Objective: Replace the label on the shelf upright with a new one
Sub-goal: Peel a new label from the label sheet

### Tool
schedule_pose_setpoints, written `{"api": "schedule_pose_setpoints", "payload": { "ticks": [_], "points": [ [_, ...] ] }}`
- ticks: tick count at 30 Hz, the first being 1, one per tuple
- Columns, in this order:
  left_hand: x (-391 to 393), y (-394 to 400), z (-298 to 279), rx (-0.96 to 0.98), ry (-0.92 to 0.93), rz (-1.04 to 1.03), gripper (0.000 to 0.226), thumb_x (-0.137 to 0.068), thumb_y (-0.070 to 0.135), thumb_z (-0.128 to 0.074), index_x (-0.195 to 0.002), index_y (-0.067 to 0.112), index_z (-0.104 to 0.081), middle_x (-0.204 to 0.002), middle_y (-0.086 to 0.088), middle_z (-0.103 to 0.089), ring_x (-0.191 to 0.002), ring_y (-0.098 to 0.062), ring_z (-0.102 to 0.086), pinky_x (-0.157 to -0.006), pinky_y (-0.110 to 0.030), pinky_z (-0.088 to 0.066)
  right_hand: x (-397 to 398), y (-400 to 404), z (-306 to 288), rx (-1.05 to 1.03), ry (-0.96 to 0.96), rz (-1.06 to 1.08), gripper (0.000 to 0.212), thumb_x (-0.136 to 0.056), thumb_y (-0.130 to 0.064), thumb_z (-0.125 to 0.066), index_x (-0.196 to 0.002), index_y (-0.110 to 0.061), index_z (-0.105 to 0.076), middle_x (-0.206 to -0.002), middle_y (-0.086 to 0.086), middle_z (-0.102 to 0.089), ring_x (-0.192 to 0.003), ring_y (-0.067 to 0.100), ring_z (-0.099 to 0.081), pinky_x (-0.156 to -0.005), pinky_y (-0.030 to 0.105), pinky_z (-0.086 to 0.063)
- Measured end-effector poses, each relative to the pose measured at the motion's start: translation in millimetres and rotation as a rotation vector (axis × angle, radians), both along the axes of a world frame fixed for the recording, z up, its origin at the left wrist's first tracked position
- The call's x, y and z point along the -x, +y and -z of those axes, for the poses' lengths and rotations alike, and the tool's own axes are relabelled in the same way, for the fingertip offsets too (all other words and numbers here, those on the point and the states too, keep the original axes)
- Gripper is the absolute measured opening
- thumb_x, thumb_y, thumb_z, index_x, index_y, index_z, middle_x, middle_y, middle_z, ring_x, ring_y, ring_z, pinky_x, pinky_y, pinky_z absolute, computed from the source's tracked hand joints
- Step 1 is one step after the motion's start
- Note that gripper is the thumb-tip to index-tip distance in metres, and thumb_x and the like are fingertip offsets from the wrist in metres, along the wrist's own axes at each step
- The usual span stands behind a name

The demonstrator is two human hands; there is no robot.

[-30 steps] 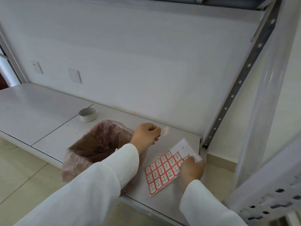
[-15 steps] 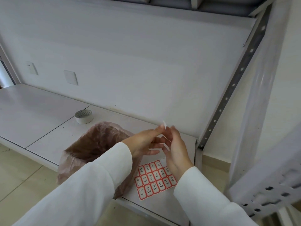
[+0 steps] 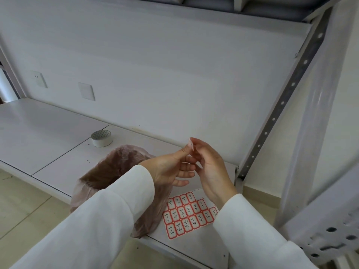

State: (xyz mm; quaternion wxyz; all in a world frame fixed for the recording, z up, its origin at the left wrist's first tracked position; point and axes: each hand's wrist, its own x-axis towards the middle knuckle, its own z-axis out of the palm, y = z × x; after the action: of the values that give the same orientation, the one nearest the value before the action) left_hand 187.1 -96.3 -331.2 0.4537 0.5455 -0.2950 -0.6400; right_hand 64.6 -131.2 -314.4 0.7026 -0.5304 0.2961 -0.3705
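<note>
Your left hand point(image 3: 171, 167) pinches the small label point(image 3: 190, 144) at its thumb tip, and your right hand point(image 3: 210, 171) closes on it from three o'clock, above the sheet point(image 3: 189, 215). Hold its edges only, adhesive untouched, then carry it toward the upright point(image 3: 279, 107) at two o'clock and press flat.

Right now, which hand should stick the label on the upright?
Right hand, probably: it is nearer the shelf upright, and both hands pinch the small label. The left hand sits farther away.
</note>
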Motion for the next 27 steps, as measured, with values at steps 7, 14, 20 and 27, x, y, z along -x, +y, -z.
{"api": "schedule_pose_setpoints", "payload": {
  "ticks": [7, 14, 20, 27],
  "points": [
    [-4.9, 0.9, 1.9, -0.033, -0.008, -0.034, 0.047, -0.081, 0.063, -0.044, -0.084, 0.017, -0.057, -0.066, 0.004, -0.057, -0.064, -0.008, -0.06, -0.069, -0.028, -0.049, -1.6, -1.9, 0.4, 0.143, 0.031, 0.016, 0.013, -0.086, -0.015, -0.063, -0.09, -0.025, -0.071, -0.1, -0.004, -0.072, -0.097, 0.008, -0.065, -0.09, 0.031, -0.05],
    [-1.3, -2.6, -0.7, -0.087, -0.057, -0.077, 0.05, -0.085, 0.063, -0.041, -0.084, 0.016, -0.057, -0.063, 0.003, -0.059, -0.065, -0.011, -0.059, -0.069, -0.028, -0.048, -1.6, 0.2, -4.2, 0.136, 0.056, 0.126, 0.01, -0.087, -0.018, -0.061, -0.082, -0.026, -0.066, -0.087, -0.006, -0.068, -0.084, 0.01, -0.06, -0.078, 0.026, -0.05],
    [9.1, -11.6, -24.7, -0.037, -0.221, -0.373, 0.036, -0.09, 0.05, -0.047, -0.084, 0.016, -0.058, -0.072, 0.003, -0.061, -0.063, -0.011, -0.056, -0.058, -0.024, -0.041, -0.2, 19.1, -50.3, 0.183, 0.0, 0.184, 0.017, -0.089, -0.011, -0.058, -0.081, -0.025, -0.065, -0.082, -0.008, -0.067, -0.07, 0.001, -0.06, -0.068, 0.016, -0.051],
    [40.9, 22.0, -92.1, 0.141, -0.106, -0.572, 0.026, -0.092, 0.035, -0.047, -0.077, 0.019, -0.06, -0.069, 0.004, -0.06, -0.059, -0.011, -0.052, -0.055, -0.023, -0.037, 54.3, 60.0, -140.2, 0.411, 0.011, 0.142, 0.019, -0.086, -0.012, -0.06, -0.074, -0.025, -0.066, -0.074, -0.012, -0.067, -0.067, -0.004, -0.059, -0.074, 0.02, -0.051]
  ]
}}
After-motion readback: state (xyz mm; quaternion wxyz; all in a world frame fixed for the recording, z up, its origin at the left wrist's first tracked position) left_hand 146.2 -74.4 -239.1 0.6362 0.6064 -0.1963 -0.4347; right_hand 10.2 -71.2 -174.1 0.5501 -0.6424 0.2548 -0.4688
